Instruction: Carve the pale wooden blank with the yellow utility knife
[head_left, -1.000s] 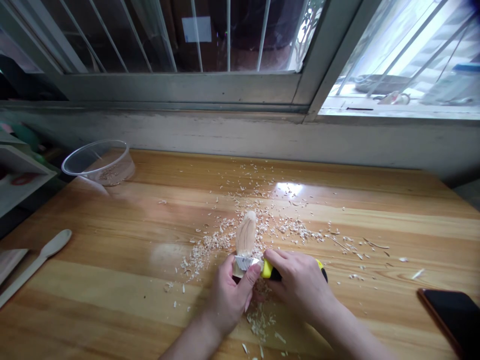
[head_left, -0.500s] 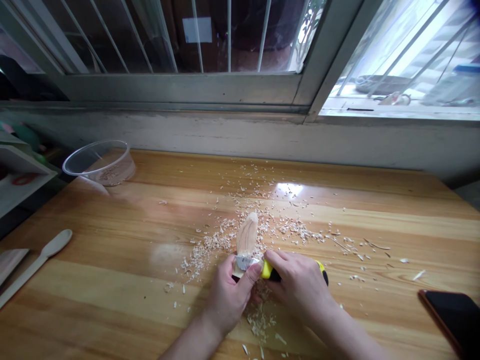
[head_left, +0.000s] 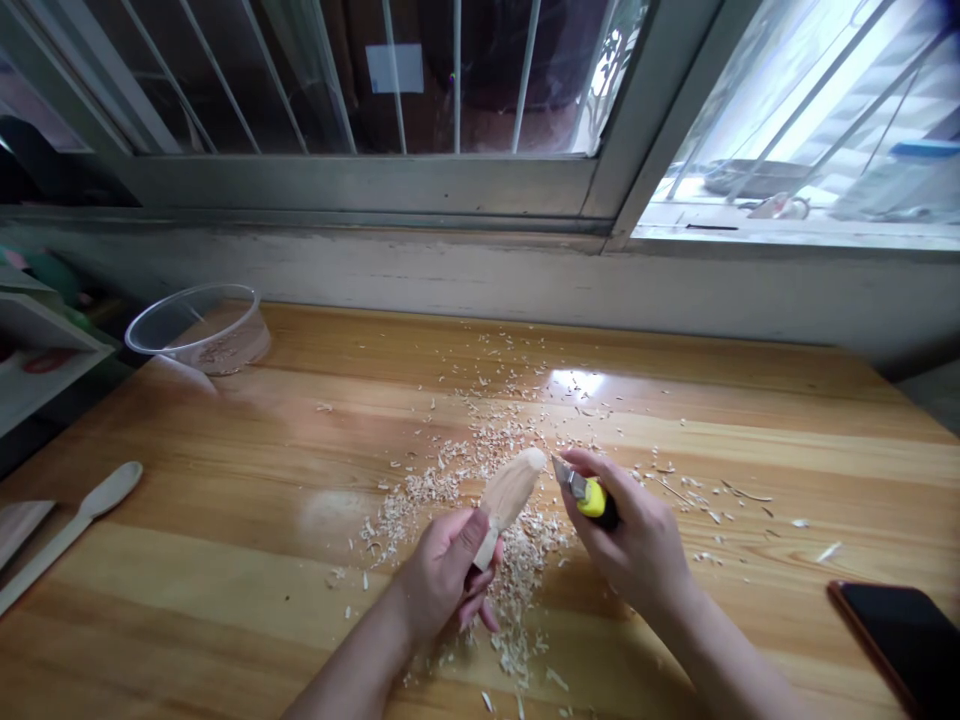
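Note:
My left hand [head_left: 448, 565] is closed around the lower end of a pale carved piece of wood [head_left: 511, 488], its rounded tip pointing up and to the right. In my right hand [head_left: 637, 530] is a yellow and black utility knife [head_left: 591, 495]. The knife's blade points up and left, close to the wood's tip but apart from it. Beneath both hands, wood shavings [head_left: 525, 570] lie heaped and scattered over the wooden table [head_left: 247, 480]. Part of the wood's lower end is hidden by my left fingers.
At the left, a wooden spoon [head_left: 112, 490] lies beside a flat wood piece [head_left: 22, 525]. A clear plastic bowl [head_left: 195, 350] holding some shavings stands at the far left corner. A phone [head_left: 896, 630] rests at the right. Behind the table are a wall and barred windows.
The knife blade, earlier across the wood's lower part near my left thumb, has moved up and right, off the wood. The wood has tilted to the right.

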